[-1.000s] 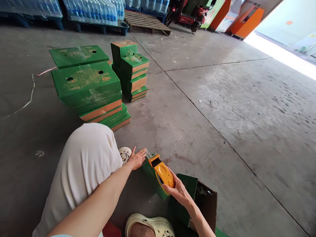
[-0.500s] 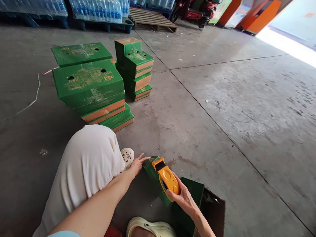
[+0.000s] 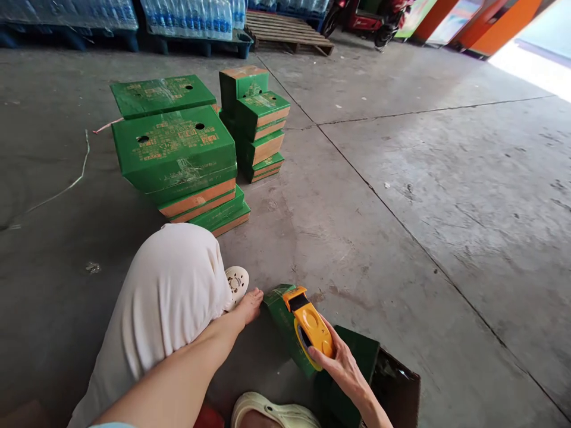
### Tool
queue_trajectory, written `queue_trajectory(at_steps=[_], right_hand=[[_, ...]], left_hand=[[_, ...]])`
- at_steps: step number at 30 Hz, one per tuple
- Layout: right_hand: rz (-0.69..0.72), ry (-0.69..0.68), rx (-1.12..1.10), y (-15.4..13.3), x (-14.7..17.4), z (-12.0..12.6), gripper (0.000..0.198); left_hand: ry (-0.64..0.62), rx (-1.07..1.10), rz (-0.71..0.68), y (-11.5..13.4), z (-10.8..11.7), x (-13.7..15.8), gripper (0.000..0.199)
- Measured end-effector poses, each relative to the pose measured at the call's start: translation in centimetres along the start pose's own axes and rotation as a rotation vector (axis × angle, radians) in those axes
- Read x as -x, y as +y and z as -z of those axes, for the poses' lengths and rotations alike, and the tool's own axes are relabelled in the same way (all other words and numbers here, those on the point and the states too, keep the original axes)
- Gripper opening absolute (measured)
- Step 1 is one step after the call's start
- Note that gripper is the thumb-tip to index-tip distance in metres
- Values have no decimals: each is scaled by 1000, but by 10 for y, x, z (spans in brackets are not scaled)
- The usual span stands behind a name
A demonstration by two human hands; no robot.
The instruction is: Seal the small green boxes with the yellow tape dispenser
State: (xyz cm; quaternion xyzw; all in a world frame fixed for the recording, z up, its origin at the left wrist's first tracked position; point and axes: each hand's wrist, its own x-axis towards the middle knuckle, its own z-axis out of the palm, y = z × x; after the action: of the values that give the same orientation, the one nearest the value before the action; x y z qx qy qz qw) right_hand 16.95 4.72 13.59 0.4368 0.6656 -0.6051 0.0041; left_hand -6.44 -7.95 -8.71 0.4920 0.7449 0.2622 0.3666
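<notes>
My right hand (image 3: 341, 359) grips a yellow tape dispenser (image 3: 315, 330) with a tape roll in it. The dispenser lies over the top of a small green cardboard box (image 3: 285, 324) on the floor in front of me. At the box's far left end is my left hand (image 3: 250, 305), its fingers drawn in and pressed together. Whether it touches the box or pinches something there I cannot make out. An open-topped carton (image 3: 397, 386), dark inside, sits at the lower right beside my right forearm, next to a dark green box panel (image 3: 359, 351).
Stacked large green boxes (image 3: 173, 142) stand ahead left, with smaller stacked boxes (image 3: 263, 110) behind them. My cream shoes (image 3: 276, 410) flank the work. Farther back are bottled-water packs (image 3: 187, 18), a wooden pallet (image 3: 289, 30) and a red scooter (image 3: 375, 21). A string (image 3: 82, 172) lies left.
My left fingers, stretched onto the box's end before, are now drawn in beside it. The dispenser stays over the box in my right hand. The whole view has shifted slightly.
</notes>
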Motion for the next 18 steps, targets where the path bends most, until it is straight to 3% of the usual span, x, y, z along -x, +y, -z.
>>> queue_trajectory(at_steps=[3,8,11,18], right_hand=[[-9,-14,-41,-3,0,0,101],[-18,0,-22,-6,0,-1,101],[-24,13,-18,-6,0,-1,100],[-12,8,5,-4,-2,3,99]], left_hand=[[-71,-37,163,7,13,-3,25],[-54,50,406,20,21,-32,46],[-52,175,415,23,20,-41,50],[-97,434,303,26,15,-32,58]])
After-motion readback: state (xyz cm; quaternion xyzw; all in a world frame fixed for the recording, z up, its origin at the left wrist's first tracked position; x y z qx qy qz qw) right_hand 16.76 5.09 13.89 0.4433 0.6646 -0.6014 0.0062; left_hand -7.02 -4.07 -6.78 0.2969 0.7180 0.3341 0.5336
